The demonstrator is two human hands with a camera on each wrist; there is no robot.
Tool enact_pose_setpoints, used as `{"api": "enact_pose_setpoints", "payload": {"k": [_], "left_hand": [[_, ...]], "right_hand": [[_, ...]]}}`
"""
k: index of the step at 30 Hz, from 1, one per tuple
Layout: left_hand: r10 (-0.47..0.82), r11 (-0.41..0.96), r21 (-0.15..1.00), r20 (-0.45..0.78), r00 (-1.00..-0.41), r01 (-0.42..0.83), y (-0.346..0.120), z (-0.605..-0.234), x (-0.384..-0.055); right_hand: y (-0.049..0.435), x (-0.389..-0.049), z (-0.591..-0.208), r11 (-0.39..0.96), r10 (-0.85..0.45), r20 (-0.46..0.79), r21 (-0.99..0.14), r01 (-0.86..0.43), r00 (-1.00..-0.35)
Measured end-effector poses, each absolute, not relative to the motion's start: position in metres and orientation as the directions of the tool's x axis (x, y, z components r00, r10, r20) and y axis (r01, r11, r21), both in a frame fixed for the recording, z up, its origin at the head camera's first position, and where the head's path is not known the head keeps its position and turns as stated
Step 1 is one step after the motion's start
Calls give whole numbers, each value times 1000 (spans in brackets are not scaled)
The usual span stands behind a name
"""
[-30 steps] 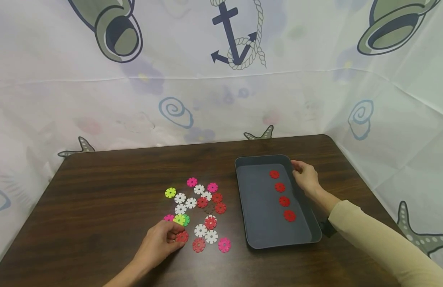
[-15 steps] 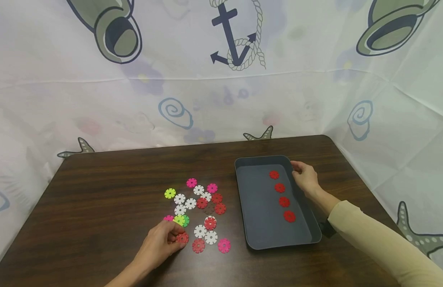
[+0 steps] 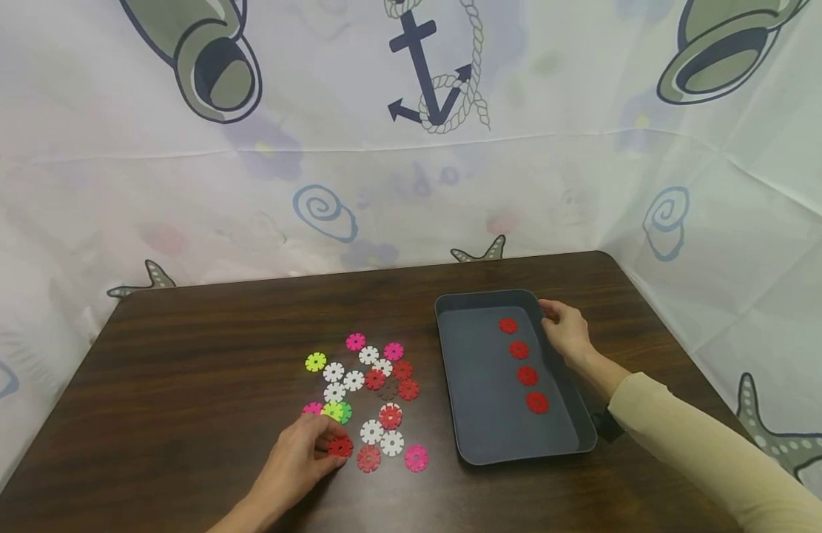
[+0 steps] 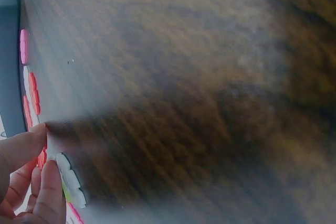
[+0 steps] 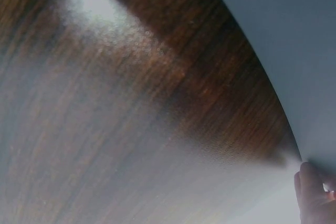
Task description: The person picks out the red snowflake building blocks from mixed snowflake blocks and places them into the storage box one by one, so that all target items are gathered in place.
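In the head view, my left hand (image 3: 296, 457) pinches a red notched disc (image 3: 340, 446) between thumb and fingers, low over the table at the near left of a loose spread of discs. The left wrist view shows the fingertips on the red disc (image 4: 42, 158), mostly hidden by them, with a white disc (image 4: 71, 179) close by. My right hand (image 3: 567, 333) holds the right rim of a dark grey tray (image 3: 473, 414). Inside the tray, several red discs (image 3: 519, 350) lie in a column. In the right wrist view, the fingers (image 5: 311, 182) meet the tray's edge (image 5: 273, 72).
Between left hand and tray lie several white discs (image 3: 354, 380), pink discs (image 3: 416, 457), yellow-green discs (image 3: 315, 362), a brown disc (image 3: 388, 390) and more red ones (image 3: 408, 389). Some overlap. A patterned cloth (image 3: 557, 178) hangs behind the brown table (image 3: 184, 385).
My left hand has shifted slightly right with the red disc, which now shows a deeper red face. The right hand and the tray stay put; the head view has tilted slightly.
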State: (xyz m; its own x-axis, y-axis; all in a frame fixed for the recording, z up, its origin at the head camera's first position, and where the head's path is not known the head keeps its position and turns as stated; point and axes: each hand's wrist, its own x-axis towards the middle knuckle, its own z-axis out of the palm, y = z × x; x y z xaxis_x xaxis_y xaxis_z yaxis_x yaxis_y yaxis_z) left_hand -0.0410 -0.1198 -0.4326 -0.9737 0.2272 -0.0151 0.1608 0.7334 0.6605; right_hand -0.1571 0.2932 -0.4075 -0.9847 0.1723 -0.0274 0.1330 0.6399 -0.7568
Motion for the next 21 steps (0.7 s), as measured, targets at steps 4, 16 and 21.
{"api": "enact_pose_setpoints", "payload": {"k": [4,16,21], "left_hand": [[237,704,690,-5,-971,168,-120,-433,-40],[257,647,751,-53,-965,131,-123,-431,-45],[248,620,783,-139,-959,47,-124,-431,-47]], "right_hand": [[293,-157,-408,638,175,-28,-758,135,-984],[294,-158,-409,635,178,-39,-759,145,-983],[294,-158,-409,636,184,-32,-758,144,-982]]}}
